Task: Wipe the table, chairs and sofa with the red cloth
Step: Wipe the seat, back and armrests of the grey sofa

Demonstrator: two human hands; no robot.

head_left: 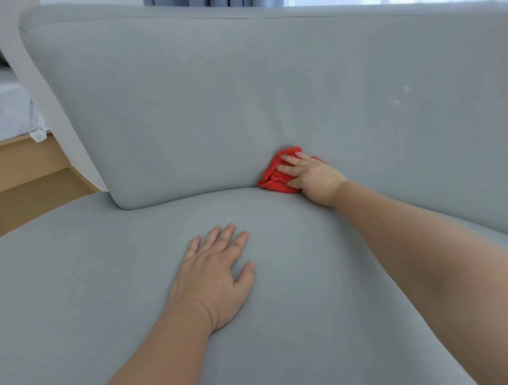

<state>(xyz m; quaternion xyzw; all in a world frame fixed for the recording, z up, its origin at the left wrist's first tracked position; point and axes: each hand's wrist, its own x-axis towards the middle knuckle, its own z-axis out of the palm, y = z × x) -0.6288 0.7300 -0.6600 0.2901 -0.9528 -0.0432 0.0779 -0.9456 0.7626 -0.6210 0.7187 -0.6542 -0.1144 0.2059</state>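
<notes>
A grey fabric sofa (176, 110) fills the view, its backrest ahead and its seat cushion below. The red cloth (275, 176) is bunched against the lower backrest, just above the seam with the seat. My right hand (308, 176) presses the cloth flat against the backrest with straight fingers. My left hand (217, 274) rests palm down on the seat cushion, fingers spread, holding nothing. Part of the cloth is hidden under my right palm.
At the left, past the sofa's end, lie a wooden floor (35, 192) and a low bed with pale sheets (13, 110). Curtains (203, 2) hang behind the backrest. A few small white specks (395, 100) mark the backrest at the right.
</notes>
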